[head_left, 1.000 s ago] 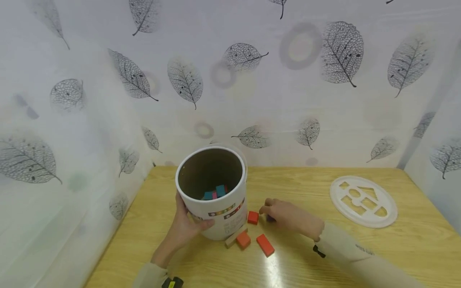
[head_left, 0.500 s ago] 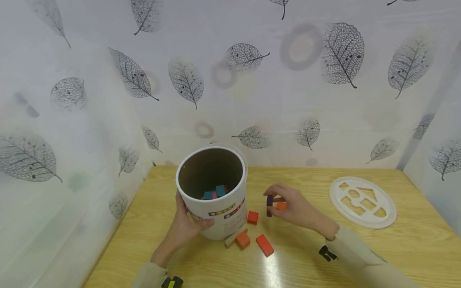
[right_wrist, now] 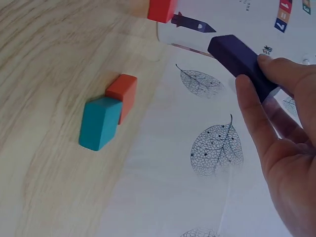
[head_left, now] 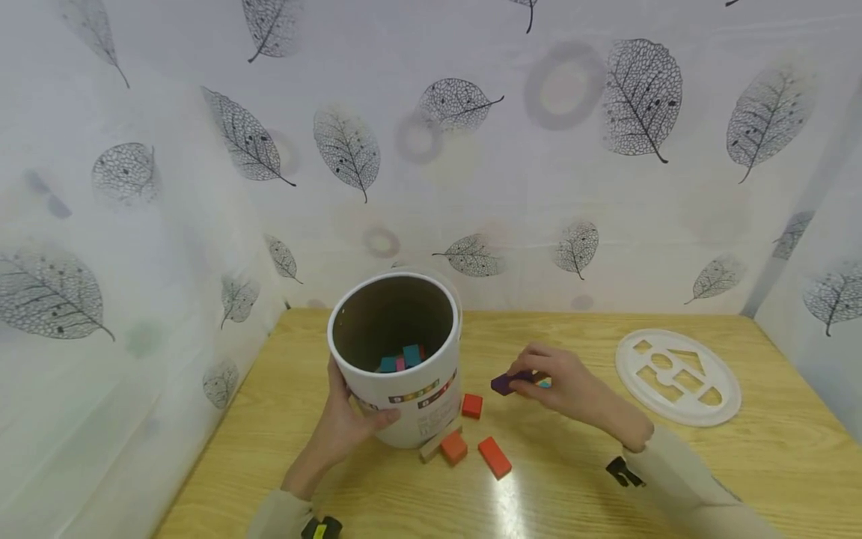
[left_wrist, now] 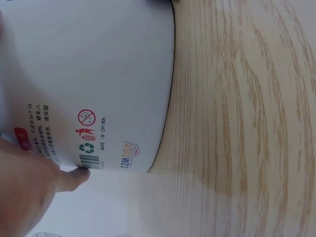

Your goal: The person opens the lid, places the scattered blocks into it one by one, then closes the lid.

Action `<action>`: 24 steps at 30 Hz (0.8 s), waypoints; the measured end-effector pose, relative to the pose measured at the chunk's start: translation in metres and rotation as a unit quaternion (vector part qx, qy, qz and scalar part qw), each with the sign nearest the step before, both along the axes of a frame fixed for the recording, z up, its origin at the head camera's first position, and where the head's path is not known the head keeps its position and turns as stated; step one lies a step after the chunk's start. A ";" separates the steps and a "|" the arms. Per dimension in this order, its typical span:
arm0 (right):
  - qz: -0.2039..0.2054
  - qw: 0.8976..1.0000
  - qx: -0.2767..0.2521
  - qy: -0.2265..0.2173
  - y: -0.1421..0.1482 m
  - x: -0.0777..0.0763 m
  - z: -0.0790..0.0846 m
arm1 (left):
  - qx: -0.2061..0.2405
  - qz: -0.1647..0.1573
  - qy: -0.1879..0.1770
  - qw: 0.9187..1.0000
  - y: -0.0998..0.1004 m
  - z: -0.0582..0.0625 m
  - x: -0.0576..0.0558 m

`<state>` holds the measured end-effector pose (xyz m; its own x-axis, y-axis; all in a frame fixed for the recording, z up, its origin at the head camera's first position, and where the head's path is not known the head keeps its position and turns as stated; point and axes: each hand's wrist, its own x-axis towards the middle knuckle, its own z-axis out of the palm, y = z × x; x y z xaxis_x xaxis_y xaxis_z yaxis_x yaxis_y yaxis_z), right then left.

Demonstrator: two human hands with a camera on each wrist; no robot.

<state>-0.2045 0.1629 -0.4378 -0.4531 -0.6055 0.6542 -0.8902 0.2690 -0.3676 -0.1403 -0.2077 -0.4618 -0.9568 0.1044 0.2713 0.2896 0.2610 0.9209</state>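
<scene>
A white bucket [head_left: 417,404] stands on the table, with teal and pink blocks [head_left: 411,356] at its bottom. Around its left side my left hand [head_left: 346,423] holds it, thumb on the front; in the left wrist view that hand [left_wrist: 29,190] presses against the printed wall. My right hand [head_left: 572,385] pinches a purple rectangular block [head_left: 510,382] above the table, right of the bucket. The right wrist view shows this purple block [right_wrist: 243,64] tilted between thumb and fingers. Beneath lie a teal block [right_wrist: 100,123] and an orange block [right_wrist: 123,94], mostly hidden by the hand in the head view.
Near the bucket's base lie a red cube [head_left: 472,406], an orange block [head_left: 454,448], a red rectangular block [head_left: 495,457] and a thin wooden piece [head_left: 431,449]. A white disc with shaped cutouts [head_left: 629,367] lies at the right. Leaf-patterned sheeting [head_left: 505,172] encloses the table.
My right hand has picked up the purple block, drawn it slightly to the right, and turned it from upright to nearly level. The left hand and bucket have stayed put.
</scene>
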 end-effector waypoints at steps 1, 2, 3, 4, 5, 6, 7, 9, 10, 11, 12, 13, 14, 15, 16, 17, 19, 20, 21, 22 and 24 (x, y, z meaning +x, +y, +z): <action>-0.001 1.000 -0.002 0.001 0.001 0.000 0.001 | 0.000 0.001 -0.002 1.000 0.000 0.000 0.000; -0.001 1.000 -0.004 0.000 0.001 0.001 0.003 | 0.001 0.001 -0.002 1.000 0.000 0.000 0.000; -0.003 1.000 -0.007 -0.005 0.002 0.002 0.005 | 0.002 0.000 -0.003 1.000 0.000 0.000 0.000; -0.005 1.000 -0.009 -0.009 0.002 0.002 0.006 | 0.001 0.000 -0.003 1.000 0.000 0.000 0.000; -0.008 1.000 -0.014 -0.018 0.003 0.003 0.008 | 0.001 0.000 -0.004 1.000 0.000 0.000 0.000; -0.011 0.999 -0.021 -0.025 0.004 0.004 0.010 | 0.002 -0.001 -0.004 1.000 0.000 0.001 0.000; -0.016 0.999 -0.029 -0.030 0.004 0.004 0.012 | 0.001 -0.001 -0.006 1.000 0.000 0.001 0.000; -0.023 0.998 -0.052 -0.040 0.006 0.004 0.016 | -0.001 0.000 -0.008 1.000 0.000 0.001 0.000; -0.028 0.997 -0.064 -0.044 0.006 0.004 0.018 | -0.002 0.000 -0.008 1.000 0.000 0.001 0.000; -0.033 0.995 -0.078 -0.048 0.007 0.005 0.020 | -0.002 0.000 -0.009 1.000 0.000 0.001 0.000; -0.037 0.994 -0.092 -0.048 0.007 0.005 0.023 | -0.002 0.000 -0.009 1.000 0.000 0.002 0.000; -0.040 0.992 -0.108 -0.054 0.007 0.005 0.025 | -0.002 -0.001 -0.009 1.000 0.000 0.002 0.000; -0.041 0.989 -0.126 -0.064 0.007 0.006 0.028 | -0.001 -0.002 -0.007 1.000 0.000 0.002 0.000; -0.042 0.986 -0.143 -0.071 0.007 0.007 0.031 | -0.001 -0.002 -0.006 1.000 0.000 0.002 0.000; -0.037 0.983 -0.163 -0.079 0.006 0.007 0.034 | 0.000 -0.002 -0.006 1.000 0.000 0.002 0.000; -0.026 0.978 -0.188 -0.088 0.006 0.007 0.037 | 0.001 -0.002 -0.006 1.000 0.000 0.002 0.000; -0.003 0.966 -0.236 -0.107 0.004 0.008 0.043 | 0.001 -0.001 -0.006 1.000 0.001 0.003 0.001; 0.006 0.960 -0.256 -0.113 0.003 0.009 0.046 | 0.000 0.000 -0.006 1.000 0.001 0.003 0.001; 0.015 0.955 -0.273 -0.114 0.002 0.009 0.048 | -0.001 0.001 -0.007 1.000 0.001 0.003 0.001; 0.025 0.950 -0.289 -0.116 0.002 0.009 0.050 | -0.001 0.001 -0.007 1.000 0.001 0.003 0.001; 0.032 0.943 -0.308 -0.122 0.001 0.009 0.055 | 0.000 0.001 -0.006 1.000 0.000 0.002 0.001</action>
